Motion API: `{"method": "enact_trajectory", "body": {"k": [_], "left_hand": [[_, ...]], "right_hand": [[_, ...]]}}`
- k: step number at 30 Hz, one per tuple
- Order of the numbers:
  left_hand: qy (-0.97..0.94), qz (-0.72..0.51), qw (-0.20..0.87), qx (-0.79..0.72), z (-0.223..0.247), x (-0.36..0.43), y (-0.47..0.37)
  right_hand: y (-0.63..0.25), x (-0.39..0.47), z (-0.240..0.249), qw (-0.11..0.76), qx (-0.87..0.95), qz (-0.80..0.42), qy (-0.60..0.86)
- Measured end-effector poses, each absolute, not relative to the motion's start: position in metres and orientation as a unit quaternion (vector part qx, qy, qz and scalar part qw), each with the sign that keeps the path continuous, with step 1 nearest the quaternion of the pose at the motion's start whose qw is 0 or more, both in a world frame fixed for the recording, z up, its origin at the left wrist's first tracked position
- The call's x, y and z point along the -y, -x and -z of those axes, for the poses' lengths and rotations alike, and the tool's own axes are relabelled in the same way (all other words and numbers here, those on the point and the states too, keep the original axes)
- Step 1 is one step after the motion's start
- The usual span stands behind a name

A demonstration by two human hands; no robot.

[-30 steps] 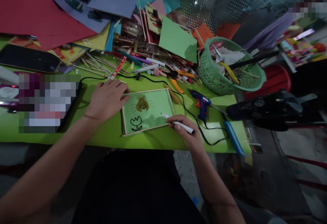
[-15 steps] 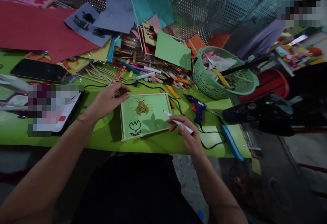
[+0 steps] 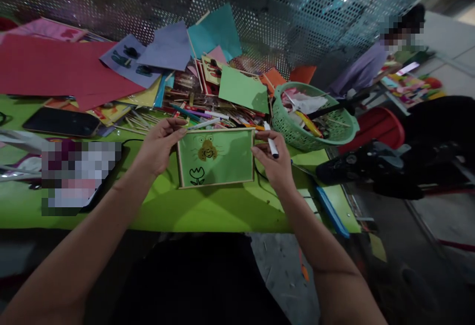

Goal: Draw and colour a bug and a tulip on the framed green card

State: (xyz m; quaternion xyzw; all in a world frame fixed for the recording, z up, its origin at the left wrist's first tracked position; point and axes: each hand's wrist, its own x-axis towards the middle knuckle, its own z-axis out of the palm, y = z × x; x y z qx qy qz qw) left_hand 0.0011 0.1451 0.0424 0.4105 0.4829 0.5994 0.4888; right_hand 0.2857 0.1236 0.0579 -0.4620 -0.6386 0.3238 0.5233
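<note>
A green picture edged with thin wooden sticks is held tilted up above the table. It bears a brown animal-like figure with whiskers and a black outlined tulip. My left hand pinches its upper left corner between thumb and fingers. At the opposite side, my right hand grips the right edge, with a white marker tucked between the fingers. The marker's dark end points down toward my palm. The glue gun is mostly hidden behind my right hand and wrist.
Behind the picture lie loose sticks, pens and coloured sheets, including a green card. A green basket stands right, near a blue stick-like object. On the left are a phone and a tablet. Another person is farther back.
My right hand has moved up from writing height to the picture's right edge, the marker now turned between its fingers. The picture has been lifted and tilted toward me. My left hand holds its corner.
</note>
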Motion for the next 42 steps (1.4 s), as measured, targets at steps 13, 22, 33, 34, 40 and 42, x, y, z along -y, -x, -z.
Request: {"method": "enact_trajectory", "body": {"k": [13,22,33,34,40,42], "left_hand": [[-0.624,-0.329,0.437,-0.558,-0.025,-0.139,0.02],[-0.69,-0.256,0.376,-0.562,-0.03,-0.141,0.02],[-0.762,-0.182,0.285,-0.551,-0.034,-0.136,0.021],[-0.773,-0.181,0.273,-0.544,-0.034,-0.136,0.021],[-0.767,-0.207,0.28,-0.538,-0.028,-0.134,0.021],[-0.757,-0.208,0.291,-0.546,-0.027,-0.133,0.02]], "right_hand": [[-0.284,-0.124,-0.036,0.47,0.671,-0.311,0.482],[-0.297,-0.122,-0.05,0.502,0.643,-0.341,0.467],[-0.297,-0.116,-0.054,0.507,0.634,-0.372,0.451],[-0.297,-0.116,-0.053,0.509,0.632,-0.374,0.449],[-0.296,-0.113,-0.052,0.501,0.625,-0.375,0.466],[-0.296,-0.112,-0.053,0.497,0.628,-0.374,0.466]]}}
